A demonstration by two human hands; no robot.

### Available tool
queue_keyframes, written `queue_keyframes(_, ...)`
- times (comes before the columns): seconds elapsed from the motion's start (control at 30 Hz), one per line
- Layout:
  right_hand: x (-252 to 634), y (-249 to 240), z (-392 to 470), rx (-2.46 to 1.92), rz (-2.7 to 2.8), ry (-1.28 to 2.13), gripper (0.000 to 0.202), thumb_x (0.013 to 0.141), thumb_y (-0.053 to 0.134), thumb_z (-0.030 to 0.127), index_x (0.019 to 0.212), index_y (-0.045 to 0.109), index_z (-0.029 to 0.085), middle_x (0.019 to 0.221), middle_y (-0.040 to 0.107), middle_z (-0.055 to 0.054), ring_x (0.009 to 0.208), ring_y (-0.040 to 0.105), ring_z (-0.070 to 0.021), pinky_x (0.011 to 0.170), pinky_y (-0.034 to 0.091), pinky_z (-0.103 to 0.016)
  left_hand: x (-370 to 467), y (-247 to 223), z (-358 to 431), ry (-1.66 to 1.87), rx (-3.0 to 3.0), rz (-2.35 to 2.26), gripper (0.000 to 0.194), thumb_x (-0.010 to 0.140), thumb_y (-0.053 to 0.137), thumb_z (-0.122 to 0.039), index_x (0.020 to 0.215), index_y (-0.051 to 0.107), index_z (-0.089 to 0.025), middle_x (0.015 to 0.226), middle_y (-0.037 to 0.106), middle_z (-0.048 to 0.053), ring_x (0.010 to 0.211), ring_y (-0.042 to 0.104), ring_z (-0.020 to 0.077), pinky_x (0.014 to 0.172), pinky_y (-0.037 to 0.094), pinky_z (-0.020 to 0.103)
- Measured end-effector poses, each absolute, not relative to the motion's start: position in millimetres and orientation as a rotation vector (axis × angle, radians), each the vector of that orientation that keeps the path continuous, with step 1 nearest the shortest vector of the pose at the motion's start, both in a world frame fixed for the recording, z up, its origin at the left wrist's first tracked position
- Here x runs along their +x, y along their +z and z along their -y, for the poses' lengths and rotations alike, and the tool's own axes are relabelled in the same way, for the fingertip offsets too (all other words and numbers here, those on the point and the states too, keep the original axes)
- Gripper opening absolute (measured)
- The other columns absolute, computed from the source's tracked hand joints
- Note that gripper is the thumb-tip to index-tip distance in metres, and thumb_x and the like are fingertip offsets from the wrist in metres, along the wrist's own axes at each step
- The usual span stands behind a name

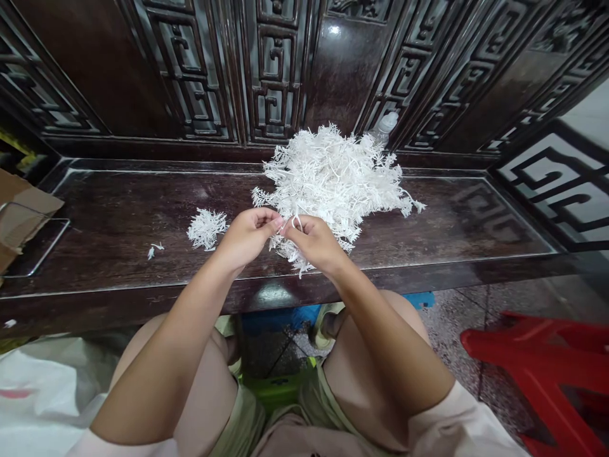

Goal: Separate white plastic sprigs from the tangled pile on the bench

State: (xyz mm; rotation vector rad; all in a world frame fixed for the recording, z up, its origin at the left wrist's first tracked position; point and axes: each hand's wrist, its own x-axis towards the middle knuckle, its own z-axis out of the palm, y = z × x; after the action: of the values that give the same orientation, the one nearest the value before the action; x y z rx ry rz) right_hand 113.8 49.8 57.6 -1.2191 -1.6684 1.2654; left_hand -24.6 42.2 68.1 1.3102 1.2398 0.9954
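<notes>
My left hand (252,233) and my right hand (311,240) meet fingertip to fingertip at the near left edge of a big heap of white branched plastic sprigs (333,171). Both are closed in a pinch on a thin white plastic sprig (295,221), whose stem curves up between the fingers; its other end is hidden by them. Left of my left hand sits a small pile of white sprigs (207,228). Farther left lie a couple of loose white bits (153,250).
The dark wooden bench (124,203) has a carved back panel. A clear bottle with a white cap (387,122) stands behind the heap. At far left are a cardboard box (23,212) and a metal wire frame (47,247). A red plastic stool (537,362) is at lower right, a white sack (42,387) at lower left.
</notes>
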Motion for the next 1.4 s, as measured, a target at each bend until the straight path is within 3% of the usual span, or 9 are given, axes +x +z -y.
queue_keyframes(0.17,112.3,62.1,-47.1,-1.202,1.589,1.314,0.022,0.072,0.051,0.031,0.057,0.043,0.017,0.053,0.034,0.006,0.049,0.028,-0.0054,0.048,0.026,-0.022,-17.5,67.2,-43.2,1.112,1.120,-1.207,0.015,0.071,0.059,-0.029,0.070,0.056,-0.014,0.065,0.052,-0.001,0.061,0.045,0.0090,0.066,0.037,0.024)
queue_keyframes(0.37,119.7,64.1,-44.0,-1.219,1.492,1.413,0.017,0.074,0.048,0.027,0.060,0.044,0.018,0.051,0.034,0.005,0.047,0.029,-0.0063,0.047,0.024,-0.023,-70.8,69.6,-68.2,1.495,0.720,-1.249,0.017,0.073,0.049,-0.011,0.058,0.043,-0.017,0.057,0.040,-0.003,0.052,0.038,0.0062,0.059,0.039,0.021)
queue_keyframes(0.53,119.9,62.6,-48.5,-1.240,1.531,1.430,0.024,0.073,0.052,0.036,0.060,0.043,0.018,0.053,0.035,0.005,0.048,0.030,-0.0060,0.049,0.026,-0.023,-66.5,68.9,-62.8,1.190,0.812,-1.195,0.007,0.067,0.056,-0.012,0.072,0.053,-0.015,0.062,0.047,-0.002,0.058,0.045,0.0076,0.063,0.040,0.024)
queue_keyframes(0.63,118.2,57.9,-47.7,-1.280,1.609,1.407,0.023,0.073,0.052,0.036,0.062,0.046,0.017,0.054,0.038,0.005,0.049,0.032,-0.0062,0.050,0.027,-0.023,-37.3,64.5,-53.5,1.011,0.835,-1.175,0.020,0.064,0.057,-0.015,0.085,0.058,-0.014,0.069,0.053,0.000,0.064,0.048,0.0094,0.063,0.039,0.024)
queue_keyframes(0.87,122.7,55.1,-48.2,-1.252,1.738,1.318,0.026,0.075,0.049,0.038,0.062,0.046,0.017,0.057,0.041,0.005,0.054,0.036,-0.0073,0.056,0.029,-0.023,-20.1,52.7,-48.3,0.912,0.796,-1.218,0.014,0.068,0.052,-0.029,0.070,0.054,-0.015,0.073,0.051,0.000,0.066,0.046,0.0113,0.059,0.037,0.024)
queue_keyframes(1.0,128.7,56.4,-51.5,-1.209,1.757,1.345,0.024,0.076,0.048,0.036,0.061,0.045,0.017,0.058,0.041,0.004,0.055,0.036,-0.0077,0.055,0.029,-0.023,-20.8,51.8,-45.6,0.812,1.137,-1.213,0.022,0.071,0.052,-0.039,0.068,0.052,-0.017,0.066,0.047,-0.002,0.063,0.043,0.0114,0.060,0.033,0.024)
queue_keyframes(1.17,132.4,59.3,-50.9,-1.228,1.838,1.340,0.025,0.076,0.048,0.036,0.060,0.045,0.017,0.055,0.039,0.004,0.053,0.035,-0.0077,0.054,0.028,-0.023,-23.6,55.7,-43.9,0.679,1.438,-1.175,0.023,0.078,0.044,-0.038,0.067,0.049,-0.018,0.059,0.039,-0.004,0.058,0.038,0.0110,0.058,0.029,0.024)
queue_keyframes(1.4,132.9,63.6,-48.0,-1.342,1.900,1.221,0.025,0.076,0.048,0.035,0.059,0.046,0.016,0.053,0.038,0.004,0.051,0.034,-0.0076,0.050,0.026,-0.023,-28.7,57.3,-45.9,0.700,1.652,-1.219,0.023,0.078,0.045,-0.038,0.076,0.056,-0.018,0.073,0.053,-0.001,0.071,0.047,0.0138,0.067,0.034,0.026)
